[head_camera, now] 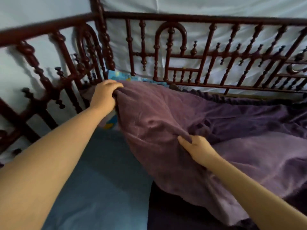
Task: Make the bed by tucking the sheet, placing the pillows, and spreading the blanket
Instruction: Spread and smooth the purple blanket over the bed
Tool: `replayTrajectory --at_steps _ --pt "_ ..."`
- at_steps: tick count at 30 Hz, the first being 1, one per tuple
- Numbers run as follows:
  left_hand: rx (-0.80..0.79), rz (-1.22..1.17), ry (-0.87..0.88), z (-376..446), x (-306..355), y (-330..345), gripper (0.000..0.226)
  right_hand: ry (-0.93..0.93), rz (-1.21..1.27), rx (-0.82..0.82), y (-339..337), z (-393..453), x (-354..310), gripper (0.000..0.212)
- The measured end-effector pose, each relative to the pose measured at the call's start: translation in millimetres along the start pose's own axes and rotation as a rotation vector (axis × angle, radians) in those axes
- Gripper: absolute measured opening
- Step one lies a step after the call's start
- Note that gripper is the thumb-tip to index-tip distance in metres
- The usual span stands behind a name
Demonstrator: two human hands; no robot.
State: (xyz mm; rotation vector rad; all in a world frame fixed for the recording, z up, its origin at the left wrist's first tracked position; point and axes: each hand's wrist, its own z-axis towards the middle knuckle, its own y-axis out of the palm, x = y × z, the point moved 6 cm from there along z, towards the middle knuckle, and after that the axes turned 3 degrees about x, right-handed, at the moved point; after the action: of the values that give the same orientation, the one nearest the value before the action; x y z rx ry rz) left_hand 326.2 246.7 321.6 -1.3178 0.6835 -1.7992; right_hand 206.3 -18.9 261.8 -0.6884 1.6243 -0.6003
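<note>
Blanket-spreading looked to be the step in hand. At the left, the left hand (pixel 104 93) reached toward the corner post of the carved wooden bed rail (pixel 182 15), fingers closed on a bunched corner of the purple blanket (pixel 159 117). Below lay the blue sheet (pixel 99 163), with a patterned pillow (pixel 132 78) partly hidden against the rail. Further right, the right hand (pixel 194 146) pinched a fold of the blanket, which trailed rumpled across the bed. Next, I judge, both hands must draw it taut and flat.
</note>
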Motion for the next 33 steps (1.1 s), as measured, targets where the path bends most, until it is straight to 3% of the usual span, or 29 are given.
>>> replayTrajectory --at_steps 3,6,10,13,16,20,23,28,31,33 --pt "-0.296 0.187 -0.319 -47 -76 32 0.046 0.059 -0.343 -0.179 91 4 16 0.046" --pt "-0.580 0.222 -0.510 -96 -126 67 0.044 0.123 -0.495 -0.415 167 5 41 0.040" --pt "-0.703 0.126 -0.658 -125 -166 99 0.048 0.184 -0.549 -0.413 195 20 68 0.048" --pt "-0.705 0.013 -0.838 -126 -183 117 0.055 0.188 -0.560 -0.396 185 35 71 0.074" --pt "-0.688 -0.099 -0.901 -114 -182 135 0.060 0.147 -0.562 -0.385 175 52 65 0.090" --pt "-0.668 -0.198 -0.976 -92 -180 163 0.067 0.155 -0.668 -0.512 181 72 78 0.110" --pt "-0.634 -0.255 -1.054 -77 -186 185 0.075 0.141 -0.733 -0.568 194 88 93 0.117" --pt "-0.351 -0.315 -1.261 -55 -209 216 0.109 0.175 -0.726 -0.584 206 118 117 0.126" --pt "-0.267 -0.265 -1.315 -46 -217 237 0.122 0.207 -0.667 -0.607 219 133 135 0.129" --pt "-0.210 -0.329 -1.289 -40 -218 250 0.107 0.240 -0.570 -0.617 228 138 144 0.126"
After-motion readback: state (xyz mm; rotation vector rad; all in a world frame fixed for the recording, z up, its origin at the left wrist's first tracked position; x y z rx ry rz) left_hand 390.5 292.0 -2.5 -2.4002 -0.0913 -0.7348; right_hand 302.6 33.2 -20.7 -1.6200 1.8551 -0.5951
